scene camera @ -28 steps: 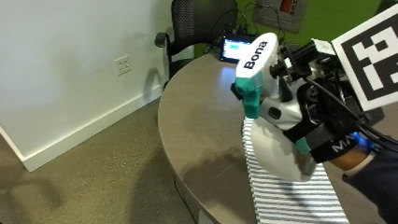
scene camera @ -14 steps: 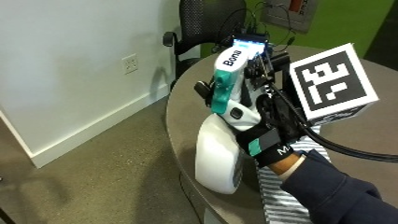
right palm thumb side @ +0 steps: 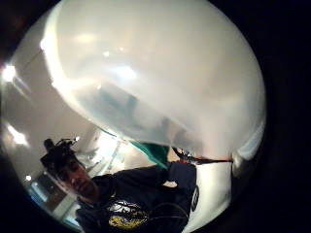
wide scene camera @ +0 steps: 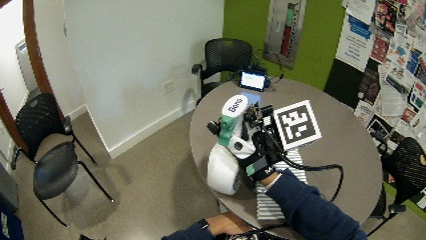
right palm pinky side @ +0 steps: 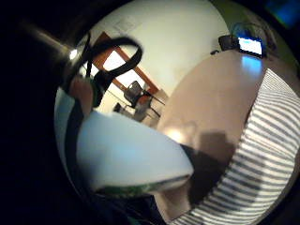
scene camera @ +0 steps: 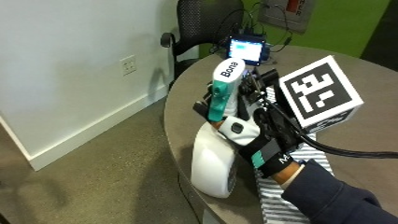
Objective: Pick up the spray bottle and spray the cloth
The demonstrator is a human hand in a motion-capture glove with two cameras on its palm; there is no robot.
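The gloved right hand (scene camera: pixel 258 135) holds the spray bottle (scene camera: pixel 216 149) lifted off the round table (scene camera: pixel 187 93), its fingers curled round the bottle's neck just under the teal trigger head (scene camera: pixel 219 100). The white head, marked "Bona", points up and away from the person, and the bottle's broad white body hangs below the hand, over the table's edge nearest the wall. The striped cloth (scene camera: pixel 283 200) lies flat on the table beside and partly under the forearm in its dark blue sleeve (scene camera: pixel 330 198). In the little-finger palm view the bottle's white body (right palm pinky side: pixel 126 154) sits close to the palm, with the cloth (right palm pinky side: pixel 253 154) spread on the tabletop beyond it. A small lit screen (scene camera: pixel 245 48) stands at the table's far side, in front of a black mesh chair (scene camera: pixel 202 21). In the wide view two more black chairs (wide scene camera: pixel 50 150) stand by the white wall.
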